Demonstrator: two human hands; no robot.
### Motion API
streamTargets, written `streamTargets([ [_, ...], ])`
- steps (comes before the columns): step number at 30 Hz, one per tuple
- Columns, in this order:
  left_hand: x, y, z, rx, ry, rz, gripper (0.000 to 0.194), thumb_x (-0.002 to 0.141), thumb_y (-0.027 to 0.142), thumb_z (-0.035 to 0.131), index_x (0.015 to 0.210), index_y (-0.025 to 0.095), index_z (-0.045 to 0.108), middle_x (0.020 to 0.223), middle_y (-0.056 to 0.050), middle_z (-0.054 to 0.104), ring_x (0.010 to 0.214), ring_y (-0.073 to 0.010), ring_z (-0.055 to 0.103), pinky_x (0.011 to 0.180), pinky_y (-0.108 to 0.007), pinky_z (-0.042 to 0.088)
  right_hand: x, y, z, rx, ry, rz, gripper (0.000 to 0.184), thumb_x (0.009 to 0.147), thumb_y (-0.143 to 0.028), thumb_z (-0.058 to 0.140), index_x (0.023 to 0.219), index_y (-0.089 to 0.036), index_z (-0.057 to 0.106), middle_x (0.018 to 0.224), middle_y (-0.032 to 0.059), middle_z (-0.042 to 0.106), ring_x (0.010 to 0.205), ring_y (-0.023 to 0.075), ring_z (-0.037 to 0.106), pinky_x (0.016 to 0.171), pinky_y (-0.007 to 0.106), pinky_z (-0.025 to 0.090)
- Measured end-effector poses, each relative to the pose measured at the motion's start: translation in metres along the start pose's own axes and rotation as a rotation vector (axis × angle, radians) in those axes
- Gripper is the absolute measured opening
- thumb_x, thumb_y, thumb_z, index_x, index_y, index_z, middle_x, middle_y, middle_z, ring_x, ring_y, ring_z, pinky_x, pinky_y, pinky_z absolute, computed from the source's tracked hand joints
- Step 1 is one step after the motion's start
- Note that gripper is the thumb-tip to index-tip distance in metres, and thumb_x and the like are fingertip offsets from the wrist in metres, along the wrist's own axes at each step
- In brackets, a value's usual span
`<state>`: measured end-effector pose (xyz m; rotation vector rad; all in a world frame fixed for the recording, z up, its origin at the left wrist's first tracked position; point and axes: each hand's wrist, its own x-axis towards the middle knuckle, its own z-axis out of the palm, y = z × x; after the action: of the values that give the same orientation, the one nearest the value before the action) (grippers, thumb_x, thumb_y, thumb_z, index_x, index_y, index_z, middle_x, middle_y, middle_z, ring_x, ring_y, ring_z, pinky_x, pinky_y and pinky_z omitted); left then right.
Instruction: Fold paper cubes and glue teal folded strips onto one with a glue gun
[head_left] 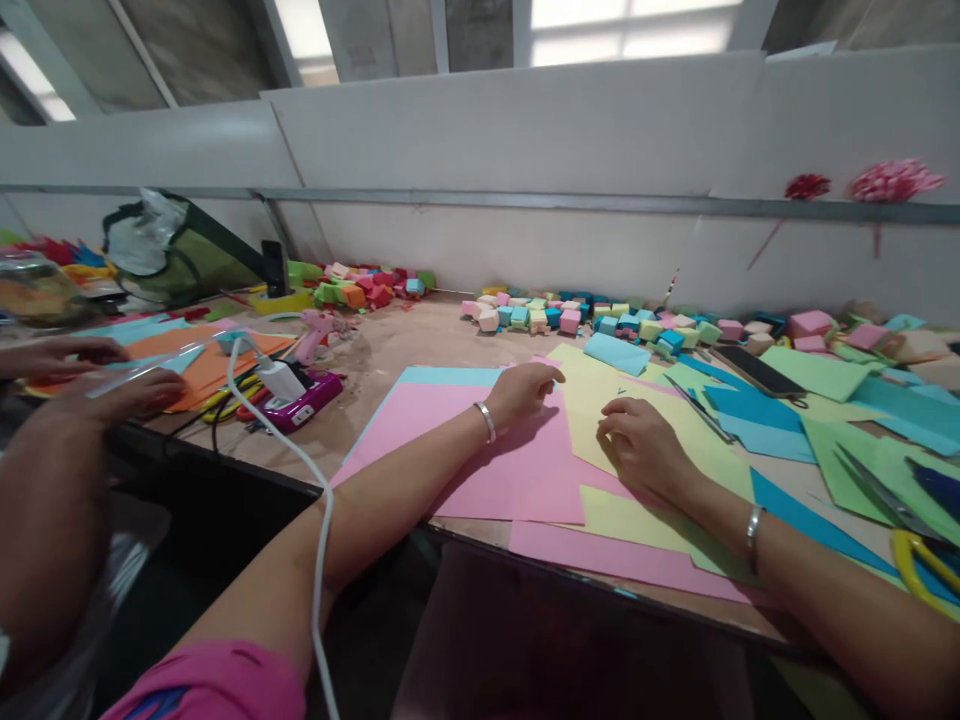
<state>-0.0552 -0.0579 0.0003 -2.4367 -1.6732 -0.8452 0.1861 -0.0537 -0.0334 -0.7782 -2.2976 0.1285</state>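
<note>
My left hand [525, 395], with a silver bangle at the wrist, rests over a pink paper sheet [480, 450]. Its thumb and fingers are closed together near the sheet's right edge; whatever they pinch, if anything, is too small to make out. Over yellow paper [600, 400] my right hand [646, 445] is curled closed, and what its fingers hold, if anything, is hidden. Tiny dark specks lie on the yellow paper just beyond its fingertips. A light blue sheet shows from beneath the pink one. The two hands are apart.
Scissors [885, 490] and a phone [757, 370] lie among coloured papers on the right. Small paper cubes [570, 318] line the back. At left are a purple power strip [304, 400], its white cable [326, 520] crossing my left arm, a pink glue gun [313, 338] and another person's hands [146, 390].
</note>
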Motion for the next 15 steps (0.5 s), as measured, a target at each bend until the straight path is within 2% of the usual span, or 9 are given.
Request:
streamTargets([
  [4,0.007,-0.025,-0.008,-0.009,0.065,-0.126,0.028,0.083,0.01,0.051,0.1,0.017,0.072,0.098,-0.007,0.074,0.085,-0.0184,0.065,0.077,-0.028,0.048,0.004,-0.004,-0.005,0.026,-0.082,0.037,0.021,0.077,-0.007,0.053,0.071,-0.02,0.068,0.091,0.0077,0.07,0.091,0.0225,0.061,0.08,0.035,0.048],
  [9,0.01,-0.059,-0.012,-0.029,0.014,-0.248,0.02,0.073,0.014,0.058,0.08,0.019,0.076,0.081,-0.005,0.076,0.077,-0.02,0.068,0.073,-0.029,0.051,0.008,-0.004,-0.01,0.035,-0.16,0.067,0.024,0.074,-0.001,0.051,0.076,-0.019,0.067,0.088,0.0068,0.07,0.089,0.021,0.061,0.079,0.033,0.047],
  [15,0.008,-0.065,-0.007,-0.013,-0.002,-0.284,0.022,0.075,0.019,0.057,0.085,0.02,0.078,0.089,-0.006,0.077,0.082,-0.0221,0.069,0.078,-0.031,0.051,0.01,-0.002,-0.011,0.036,-0.182,0.043,0.022,0.075,-0.002,0.054,0.075,-0.019,0.067,0.088,0.0068,0.07,0.086,0.0199,0.06,0.077,0.031,0.046],
])
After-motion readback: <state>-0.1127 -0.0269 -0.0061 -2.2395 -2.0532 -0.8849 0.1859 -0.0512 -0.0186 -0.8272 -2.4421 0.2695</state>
